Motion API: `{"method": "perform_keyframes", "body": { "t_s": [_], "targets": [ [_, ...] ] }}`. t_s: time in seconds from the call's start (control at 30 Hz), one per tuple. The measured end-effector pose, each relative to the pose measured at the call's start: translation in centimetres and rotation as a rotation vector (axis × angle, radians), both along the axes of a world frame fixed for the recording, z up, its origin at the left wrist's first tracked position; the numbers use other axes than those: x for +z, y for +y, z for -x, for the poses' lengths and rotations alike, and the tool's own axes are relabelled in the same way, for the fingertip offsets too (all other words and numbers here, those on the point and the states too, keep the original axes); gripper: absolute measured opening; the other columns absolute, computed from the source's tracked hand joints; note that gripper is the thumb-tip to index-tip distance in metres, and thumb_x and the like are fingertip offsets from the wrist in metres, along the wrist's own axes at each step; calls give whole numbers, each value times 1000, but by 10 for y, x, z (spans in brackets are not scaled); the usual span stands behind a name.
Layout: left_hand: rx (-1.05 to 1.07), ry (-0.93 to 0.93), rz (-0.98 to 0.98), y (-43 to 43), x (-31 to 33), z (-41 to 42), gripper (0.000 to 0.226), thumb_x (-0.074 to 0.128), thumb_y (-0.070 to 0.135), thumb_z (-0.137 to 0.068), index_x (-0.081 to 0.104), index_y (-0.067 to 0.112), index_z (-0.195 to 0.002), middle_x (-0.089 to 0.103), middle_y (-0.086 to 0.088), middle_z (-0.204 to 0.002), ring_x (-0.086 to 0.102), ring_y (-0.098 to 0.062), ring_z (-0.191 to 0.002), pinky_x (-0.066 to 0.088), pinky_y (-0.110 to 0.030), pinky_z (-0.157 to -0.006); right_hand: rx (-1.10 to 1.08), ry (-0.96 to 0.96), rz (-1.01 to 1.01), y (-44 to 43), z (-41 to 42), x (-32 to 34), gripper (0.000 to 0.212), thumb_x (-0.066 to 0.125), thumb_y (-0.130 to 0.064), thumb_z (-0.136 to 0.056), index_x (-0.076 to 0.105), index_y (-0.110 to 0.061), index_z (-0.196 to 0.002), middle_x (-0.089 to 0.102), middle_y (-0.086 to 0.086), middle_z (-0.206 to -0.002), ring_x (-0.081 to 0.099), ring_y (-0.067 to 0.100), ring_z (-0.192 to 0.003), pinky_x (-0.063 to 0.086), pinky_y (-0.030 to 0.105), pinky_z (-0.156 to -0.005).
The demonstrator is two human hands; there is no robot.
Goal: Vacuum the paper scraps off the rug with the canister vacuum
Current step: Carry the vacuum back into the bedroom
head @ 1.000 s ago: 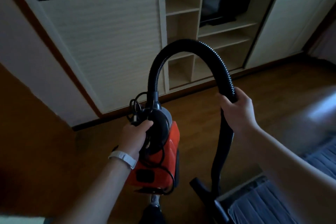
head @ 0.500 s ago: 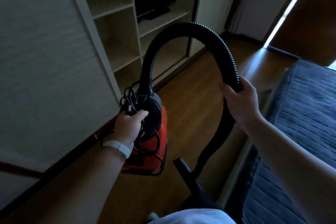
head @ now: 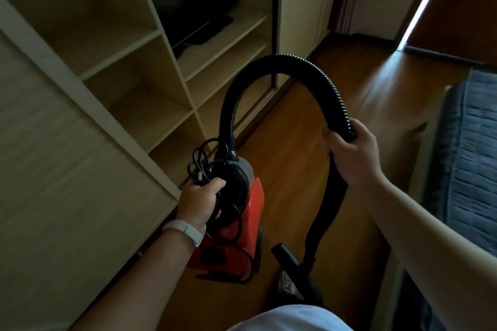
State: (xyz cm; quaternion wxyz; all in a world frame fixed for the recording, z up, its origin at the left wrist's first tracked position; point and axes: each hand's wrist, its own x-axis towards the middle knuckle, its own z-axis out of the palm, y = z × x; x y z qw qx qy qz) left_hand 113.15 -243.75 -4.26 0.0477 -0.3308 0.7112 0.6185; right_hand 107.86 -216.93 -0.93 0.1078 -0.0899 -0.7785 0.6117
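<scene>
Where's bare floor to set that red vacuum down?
Ahead, the brown wooden floor between the pale shelf unit and the grey quilted mattress is bare. Crowded lower down, around the black wand and red canister vacuum.

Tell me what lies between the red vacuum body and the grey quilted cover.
Head view: between the red vacuum body and grey quilted cover, the black wand hangs from the right hand, nozzle below, over wooden floor.

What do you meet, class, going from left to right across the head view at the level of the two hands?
Pale cupboard door → left hand → red canister vacuum, which that hand grips → right hand, gripping the black hose → grey quilted bed.
</scene>
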Motion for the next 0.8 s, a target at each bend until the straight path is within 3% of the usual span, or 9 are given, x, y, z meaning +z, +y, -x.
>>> {"method": "perform_keyframes", "body": {
  "t_s": [0.23,0.4,0.63,0.8],
  "targets": [
    [-59,71,61,22,26,140,32,68,21,-84,57,5,-58,50,-9,-48,50,-22,-40,41,-21,-39,-41,20,38,31,123,20,7,67,-19,-89,64,-24,-92,60,5,-68,57,20,-56,48,34,-51],
    [-76,121,0,30,35,233,21,68,19,-85,65,4,-70,54,-9,-52,51,-20,-41,41,-23,-40,-58,53,6,42,192,27,8,69,-19,-87,64,-22,-93,61,6,-71,57,22,-59,49,37,-55],
    [-249,86,-53,37,4,376,21,69,17,-85,66,3,-70,56,-7,-50,53,-21,-40,41,-23,-40,-215,48,-15,48,298,14,17,70,-15,-88,61,-30,-88,60,-2,-65,57,17,-55,47,29,-49],
    [-424,17,-63,29,-9,492,23,68,18,-86,64,6,-66,56,-8,-53,53,-24,-44,42,-27,-45,-346,-7,-76,42,373,12,12,71,-16,-88,62,-22,-94,60,0,-66,55,13,-52,46,26,-46]
  ]
}}
